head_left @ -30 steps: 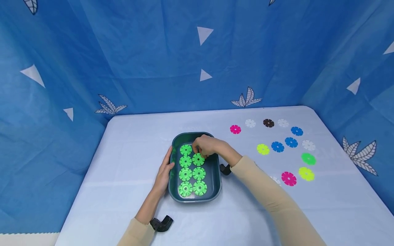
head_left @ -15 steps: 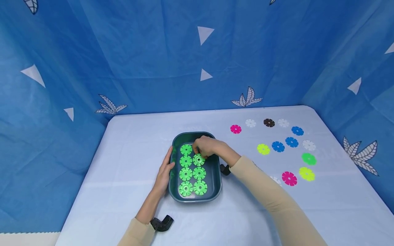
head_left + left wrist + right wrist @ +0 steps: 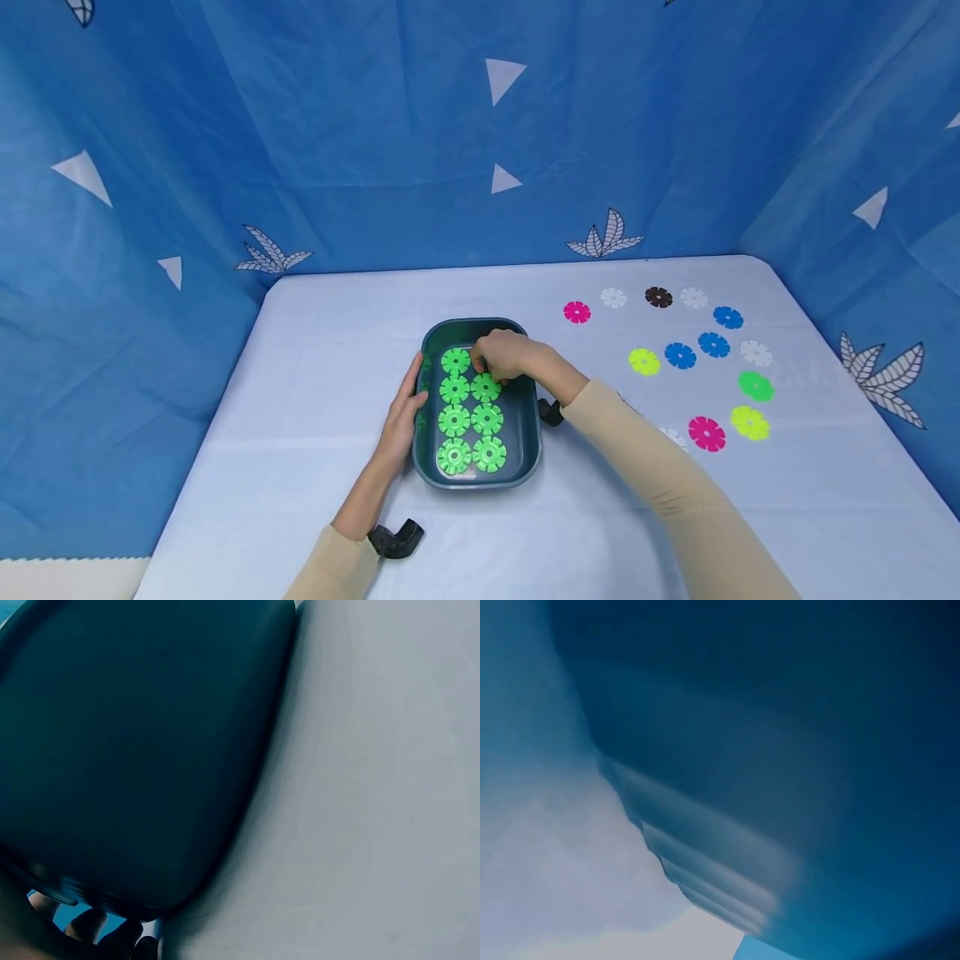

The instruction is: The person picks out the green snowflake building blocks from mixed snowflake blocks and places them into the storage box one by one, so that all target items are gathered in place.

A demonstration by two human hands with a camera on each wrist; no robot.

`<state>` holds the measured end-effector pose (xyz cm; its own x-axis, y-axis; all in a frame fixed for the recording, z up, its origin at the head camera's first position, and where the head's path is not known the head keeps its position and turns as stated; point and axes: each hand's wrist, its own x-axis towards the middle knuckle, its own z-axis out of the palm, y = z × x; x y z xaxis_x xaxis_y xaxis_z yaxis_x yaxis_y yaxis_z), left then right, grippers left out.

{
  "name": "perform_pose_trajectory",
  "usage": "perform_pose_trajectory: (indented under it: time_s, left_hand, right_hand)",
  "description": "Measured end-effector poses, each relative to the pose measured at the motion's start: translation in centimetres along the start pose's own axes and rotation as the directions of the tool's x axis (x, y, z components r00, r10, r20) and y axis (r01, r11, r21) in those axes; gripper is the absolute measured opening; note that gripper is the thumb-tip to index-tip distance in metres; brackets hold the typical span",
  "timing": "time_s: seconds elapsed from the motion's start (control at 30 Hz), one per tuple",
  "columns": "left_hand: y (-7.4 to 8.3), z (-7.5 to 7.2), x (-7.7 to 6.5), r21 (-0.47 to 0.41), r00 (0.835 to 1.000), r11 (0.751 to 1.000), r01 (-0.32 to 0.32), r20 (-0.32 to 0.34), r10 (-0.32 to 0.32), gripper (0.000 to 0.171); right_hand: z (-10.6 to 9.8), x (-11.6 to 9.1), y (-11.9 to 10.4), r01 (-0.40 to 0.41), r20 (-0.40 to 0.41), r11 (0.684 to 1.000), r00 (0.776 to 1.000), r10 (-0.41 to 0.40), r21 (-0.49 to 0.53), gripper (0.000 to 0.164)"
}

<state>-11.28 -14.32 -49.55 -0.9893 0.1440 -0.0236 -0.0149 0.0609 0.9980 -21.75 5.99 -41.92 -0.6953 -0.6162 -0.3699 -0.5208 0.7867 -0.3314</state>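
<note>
A dark teal plastic bin (image 3: 522, 446) sits mid-table, with several green notched snowflake discs (image 3: 454, 419) laid flat in it in two columns. My left hand (image 3: 397, 425) holds the bin's left wall, fingers along the outside and thumb at the rim. The left wrist view shows the bin's outer wall (image 3: 142, 750) close up, fingertips past its lower edge. Reaching over the right rim, my right hand (image 3: 504, 354) has curled fingers pinching the top green disc (image 3: 486, 388) of the right column. The palm hides the bin floor behind it. Dark teal wall fills much of the right wrist view.
Loose snowflake discs lie on the white table (image 3: 337, 350) to the right: pink (image 3: 577, 312), brown (image 3: 658, 297), blue (image 3: 680, 356), yellow (image 3: 644, 362), white and green (image 3: 756, 386) ones. One white disc is partly behind the right sleeve (image 3: 652, 467). Blue curtain (image 3: 375, 150) surrounds the table.
The head view has shifted slightly. Both hands keep their places at the bin; the disc at the right fingertips briefly showed a brighter centre ring half a second ago.
</note>
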Motion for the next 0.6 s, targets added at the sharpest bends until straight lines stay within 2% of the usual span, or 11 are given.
perform_pose_trajectory:
  time_s: [0.17, 0.3, 0.37, 0.47, 0.53, 0.6]
  left_hand:
    - [0.0, 0.1, 0.2, 0.001, 1.000, 1.000, 0.007, -0.001, -0.007, 0.058]
    - [0.0, 0.1, 0.3, 0.004, 1.000, 1.000, 0.020, -0.010, -0.020, 0.058]
    - [0.0, 0.1, 0.3, 0.003, 1.000, 1.000, 0.023, -0.014, -0.023, 0.057]
    - [0.0, 0.0, 0.3, 0.004, 0.999, 1.000, 0.028, -0.018, -0.028, 0.057]
    - [0.0, 0.0, 0.2, 0.007, 0.999, 0.999, 0.031, -0.022, -0.031, 0.057]
    - [-0.1, 0.0, 0.2, 0.009, 0.999, 0.999, 0.031, -0.027, -0.030, 0.057]
  right_hand:
    - [-1.0, -0.8, 0.7, 0.095, -0.066, 0.994, 0.994, -0.092, 0.044, 0.021]
    - [-2.1, -2.3, 1.7, 0.170, -0.126, 0.969, 0.981, -0.149, 0.178, 0.019]
    - [-2.3, -3.3, 2.5, 0.199, -0.156, 0.939, 0.975, -0.160, 0.281, 0.019]
    - [-2.2, -5.1, 4.1, 0.209, -0.191, 0.861, 0.972, -0.134, 0.463, 0.019]
    - [-2.0, -6.5, 5.2, 0.195, -0.212, 0.799, 0.973, -0.087, 0.569, 0.019]
    - [-1.7, -8.1, 6.5, 0.163, -0.228, 0.757, 0.974, -0.019, 0.632, 0.021]
